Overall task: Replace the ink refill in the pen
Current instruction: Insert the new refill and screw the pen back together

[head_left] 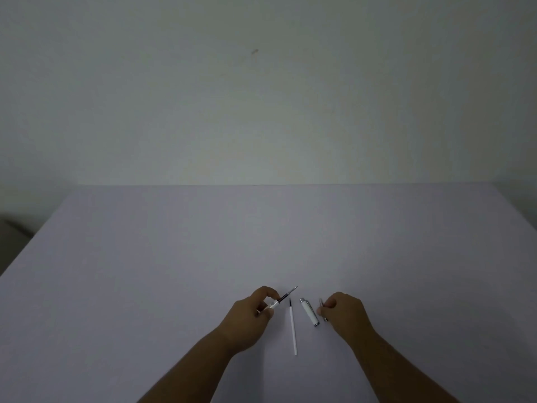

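My left hand (255,312) grips a white pen barrel (271,306) with a dark refill (287,295) sticking out of it, tip pointing up and to the right. On the table between my hands lies a loose white refill (293,330) with a dark tip, pointing away from me. Right of it rests a white pen cap (309,312) with silver ends. My right hand (343,311) pinches a small silver pen part (321,304) just right of the cap; most of that part is hidden by the fingers.
The work happens near the front of a pale lilac table (261,234). A plain white wall (261,97) rises behind its far edge. The table's left edge drops off at a dark corner (14,237).
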`<state>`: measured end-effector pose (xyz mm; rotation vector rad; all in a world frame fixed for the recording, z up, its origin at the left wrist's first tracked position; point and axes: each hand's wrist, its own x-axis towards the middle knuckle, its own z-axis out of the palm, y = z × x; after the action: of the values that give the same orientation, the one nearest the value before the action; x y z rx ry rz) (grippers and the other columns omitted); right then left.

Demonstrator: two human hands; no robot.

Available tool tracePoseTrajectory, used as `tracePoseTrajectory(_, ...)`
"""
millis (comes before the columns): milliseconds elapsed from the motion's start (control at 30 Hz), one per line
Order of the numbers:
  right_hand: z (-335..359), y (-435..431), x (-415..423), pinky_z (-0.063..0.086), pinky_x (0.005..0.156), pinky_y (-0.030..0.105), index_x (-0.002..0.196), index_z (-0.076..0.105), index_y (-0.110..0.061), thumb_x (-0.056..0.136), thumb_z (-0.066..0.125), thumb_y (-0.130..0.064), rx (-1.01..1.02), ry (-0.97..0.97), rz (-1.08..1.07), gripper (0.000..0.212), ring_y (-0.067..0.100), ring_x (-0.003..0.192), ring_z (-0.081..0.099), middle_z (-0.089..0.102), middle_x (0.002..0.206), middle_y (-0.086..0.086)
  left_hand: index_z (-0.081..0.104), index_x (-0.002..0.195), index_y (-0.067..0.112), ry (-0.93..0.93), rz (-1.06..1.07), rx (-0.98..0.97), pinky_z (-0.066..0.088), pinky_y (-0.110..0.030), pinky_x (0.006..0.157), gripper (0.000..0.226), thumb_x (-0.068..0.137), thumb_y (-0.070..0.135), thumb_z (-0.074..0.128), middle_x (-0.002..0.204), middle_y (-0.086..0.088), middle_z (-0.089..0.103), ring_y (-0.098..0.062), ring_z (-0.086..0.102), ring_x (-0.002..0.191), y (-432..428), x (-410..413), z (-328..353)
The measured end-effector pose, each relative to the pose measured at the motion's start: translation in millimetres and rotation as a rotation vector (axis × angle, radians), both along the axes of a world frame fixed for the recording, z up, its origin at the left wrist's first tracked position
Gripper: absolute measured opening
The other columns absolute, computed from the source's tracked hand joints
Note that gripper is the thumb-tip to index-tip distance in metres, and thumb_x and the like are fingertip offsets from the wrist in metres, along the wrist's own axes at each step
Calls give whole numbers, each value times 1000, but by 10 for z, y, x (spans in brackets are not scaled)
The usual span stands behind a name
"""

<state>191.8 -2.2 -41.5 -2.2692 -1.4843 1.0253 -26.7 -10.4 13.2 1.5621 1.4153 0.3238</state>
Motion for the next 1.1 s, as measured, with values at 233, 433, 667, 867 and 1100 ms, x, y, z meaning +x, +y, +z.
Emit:
tracePoseTrajectory(233, -58, -18, 17, 40, 57, 19, 60, 52, -17, 80, 71, -25, 38, 33, -16, 28, 12, 61, 52, 55, 62, -4, 49, 96, 43, -7, -22, -13, 44, -18, 65, 25, 96, 19, 43, 81, 8, 55, -14, 53, 73, -12, 38, -29)
tracePoseTrajectory(433, -70, -4, 36, 36, 52, 15, 70, 59, -12, 83, 67, -31, 35, 38, -32, 24, 10, 61, 52, 58, 66, -2, 48, 97, 43, 0, -29, -13, 44, -17, 65, 24, 96, 19, 43, 81, 7, 54, -13, 53, 74, -1, 59, -20)
tracePoseTrajectory(667, 5, -20, 82, 39, 61, 21, 70, 54, -15, 92, 55, -29, 52, 14, -38, 26, 11, 65, 51, 53, 65, -4, 49, 98, 43, 10, -37, -7, 46, -21, 68, 23, 96, 20, 43, 81, 7, 55, -14, 53, 73, 4, 77, -17)
tracePoseTrajectory(867, 257, -19, 14, 42, 64, 19, 86, 68, -14, 81, 67, -6, 109, 525, -179, 9, 13, 71, 56, 63, 77, 1, 49, 97, 43, -12, -14, -18, 45, -21, 66, 23, 96, 21, 43, 85, 2, 56, -15, 53, 74, 20, 142, 19)
tracePoseTrajectory(1100, 496, 13, -179, 39, 49, 15, 80, 71, -15, 84, 64, -10, 9, 813, -96, 10, 1, 49, 49, 61, 56, -11, 51, 101, 39, -12, -8, -11, 47, -25, 69, 20, 96, 20, 44, 86, -2, 59, -16, 53, 73, 60, 274, 15)
